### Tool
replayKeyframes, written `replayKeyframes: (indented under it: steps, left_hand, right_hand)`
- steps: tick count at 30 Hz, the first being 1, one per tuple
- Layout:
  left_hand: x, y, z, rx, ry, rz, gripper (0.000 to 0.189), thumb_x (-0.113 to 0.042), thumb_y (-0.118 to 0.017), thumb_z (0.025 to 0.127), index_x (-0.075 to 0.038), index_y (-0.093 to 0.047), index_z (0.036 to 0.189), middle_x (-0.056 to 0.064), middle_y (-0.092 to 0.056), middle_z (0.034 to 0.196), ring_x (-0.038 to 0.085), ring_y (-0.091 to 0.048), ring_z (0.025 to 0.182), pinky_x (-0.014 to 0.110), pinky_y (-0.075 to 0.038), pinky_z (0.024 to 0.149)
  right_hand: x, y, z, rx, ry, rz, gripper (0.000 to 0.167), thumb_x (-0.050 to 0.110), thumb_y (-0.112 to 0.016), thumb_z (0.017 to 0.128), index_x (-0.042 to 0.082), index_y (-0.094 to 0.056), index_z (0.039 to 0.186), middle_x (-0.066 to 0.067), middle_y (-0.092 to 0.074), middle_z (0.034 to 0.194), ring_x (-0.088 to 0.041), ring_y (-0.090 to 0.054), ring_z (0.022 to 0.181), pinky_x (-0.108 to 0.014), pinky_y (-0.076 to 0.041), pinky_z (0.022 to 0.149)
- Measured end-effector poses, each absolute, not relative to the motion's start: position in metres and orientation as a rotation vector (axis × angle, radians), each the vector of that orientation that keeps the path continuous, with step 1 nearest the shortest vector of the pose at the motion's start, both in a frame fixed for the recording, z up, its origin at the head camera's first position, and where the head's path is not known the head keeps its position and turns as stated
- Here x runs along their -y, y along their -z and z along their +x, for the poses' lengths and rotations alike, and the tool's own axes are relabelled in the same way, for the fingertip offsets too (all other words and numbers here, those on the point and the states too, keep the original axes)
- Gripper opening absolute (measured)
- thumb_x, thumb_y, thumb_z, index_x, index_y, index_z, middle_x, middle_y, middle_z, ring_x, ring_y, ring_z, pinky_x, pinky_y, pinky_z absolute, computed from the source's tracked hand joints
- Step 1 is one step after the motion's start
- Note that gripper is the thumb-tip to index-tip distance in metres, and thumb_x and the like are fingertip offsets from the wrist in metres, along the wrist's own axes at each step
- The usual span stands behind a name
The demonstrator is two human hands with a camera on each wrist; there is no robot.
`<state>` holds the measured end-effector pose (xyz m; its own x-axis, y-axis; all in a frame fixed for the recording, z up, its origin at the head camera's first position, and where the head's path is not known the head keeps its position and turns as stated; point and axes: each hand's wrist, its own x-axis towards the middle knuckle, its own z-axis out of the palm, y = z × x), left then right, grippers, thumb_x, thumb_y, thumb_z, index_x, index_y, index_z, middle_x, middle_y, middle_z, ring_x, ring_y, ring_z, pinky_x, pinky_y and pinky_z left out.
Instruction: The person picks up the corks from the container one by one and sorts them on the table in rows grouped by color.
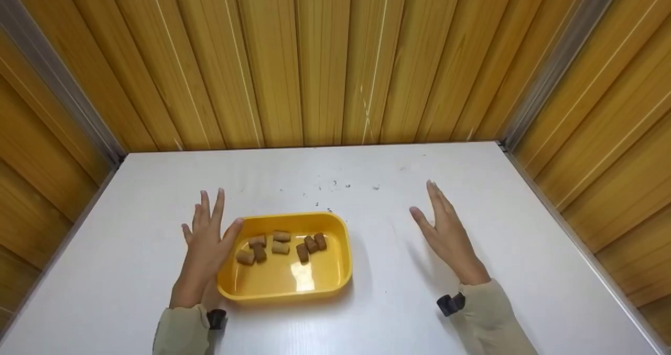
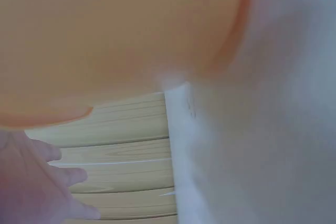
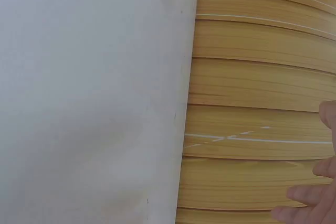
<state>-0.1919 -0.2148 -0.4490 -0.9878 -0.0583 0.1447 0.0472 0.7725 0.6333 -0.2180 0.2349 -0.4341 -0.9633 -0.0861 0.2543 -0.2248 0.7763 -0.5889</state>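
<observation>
A yellow rectangular tray (image 1: pixel 283 296) with rounded corners sits on the table. Inside it lie several short cylindrical pieces, tan ones (image 1: pixel 281 247) toward the left and middle, and darker reddish-brown ones (image 1: pixel 302 253) to the right. My left hand (image 1: pixel 202 247) is beside the tray's left end with fingers spread; its thumb overlaps the upper left corner in the head view. The tray's blurred side (image 2: pixel 115 30) fills much of the left wrist view. Well to the right of the tray, my right hand (image 1: pixel 450 239) is held above the table, fingers extended and holding nothing.
The white tabletop (image 1: pixel 377 313) carries small dark scuff marks (image 1: pixel 335 183) behind the tray. Yellow wood-patterned panels (image 1: pixel 322 61) rise at the back and on both sides. Dark wrist devices (image 1: pixel 451 304) sit at the cuffs of the beige sleeves (image 1: pixel 490 313).
</observation>
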Motion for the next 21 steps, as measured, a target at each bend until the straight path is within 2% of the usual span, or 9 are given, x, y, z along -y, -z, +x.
replayKeyframes:
  steps: [6, 9, 12, 15, 17, 21]
  left_hand:
    - [0.222, 0.449, -0.190, 2.556, 1.687, 0.104, 0.068, -0.050, -0.040, 0.099, -0.039, 0.001, 0.153, -0.006, 0.004, 0.163, 0.027, 0.000, 0.151, 0.059, -0.005, 0.120]
    - [0.224, 0.453, -0.191, 2.431, 1.944, 0.155, 0.065, -0.050, -0.038, 0.099, -0.042, -0.002, 0.152, -0.010, -0.006, 0.162, 0.018, -0.010, 0.151, 0.049, -0.009, 0.123]
    - [0.226, 0.461, -0.192, 2.269, 2.195, 0.101, 0.061, -0.042, -0.038, 0.101, -0.037, -0.009, 0.154, -0.005, -0.016, 0.162, 0.016, -0.017, 0.149, 0.040, -0.012, 0.123]
    - [0.229, 0.469, -0.193, 2.065, 2.443, 0.031, 0.056, -0.030, -0.037, 0.103, -0.025, -0.017, 0.155, 0.002, -0.025, 0.160, 0.016, -0.024, 0.147, 0.031, -0.024, 0.119]
    - [0.230, 0.475, -0.193, 1.949, 2.586, 0.030, 0.055, -0.025, -0.039, 0.103, -0.021, -0.021, 0.154, 0.002, -0.029, 0.158, 0.014, -0.031, 0.144, 0.027, -0.033, 0.113]
    - [0.230, 0.483, -0.191, 1.816, 2.737, 0.065, 0.054, -0.011, -0.041, 0.099, -0.016, -0.029, 0.152, 0.000, -0.036, 0.155, 0.009, -0.039, 0.139, 0.025, -0.037, 0.110]
  right_hand:
    - [-0.223, 0.420, -0.224, 2.683, -1.251, 0.448, 0.065, 0.039, -0.055, 0.095, 0.006, -0.035, 0.148, -0.016, -0.039, 0.151, -0.035, -0.039, 0.138, -0.051, -0.035, 0.113]
    - [-0.214, 0.411, -0.226, 2.684, -1.347, 0.577, 0.059, 0.035, -0.059, 0.094, 0.008, -0.044, 0.143, -0.012, -0.048, 0.146, -0.030, -0.049, 0.131, -0.045, -0.042, 0.109]
    - [-0.202, 0.402, -0.229, 2.718, -1.386, 0.686, 0.055, 0.034, -0.062, 0.092, 0.011, -0.050, 0.140, -0.009, -0.053, 0.142, -0.026, -0.055, 0.126, -0.042, -0.045, 0.107]
    - [-0.189, 0.395, -0.233, 2.760, -1.386, 0.799, 0.050, 0.034, -0.063, 0.091, 0.012, -0.055, 0.135, -0.008, -0.057, 0.138, -0.026, -0.058, 0.122, -0.040, -0.047, 0.105]
    - [-0.180, 0.392, -0.236, 2.781, -1.389, 0.879, 0.046, 0.033, -0.063, 0.091, 0.012, -0.059, 0.132, -0.008, -0.060, 0.133, -0.026, -0.061, 0.118, -0.039, -0.049, 0.103]
    - [-0.162, 0.389, -0.245, 2.813, -1.374, 1.059, 0.040, 0.029, -0.064, 0.091, 0.011, -0.063, 0.127, -0.009, -0.064, 0.127, -0.025, -0.063, 0.113, -0.040, -0.050, 0.101]
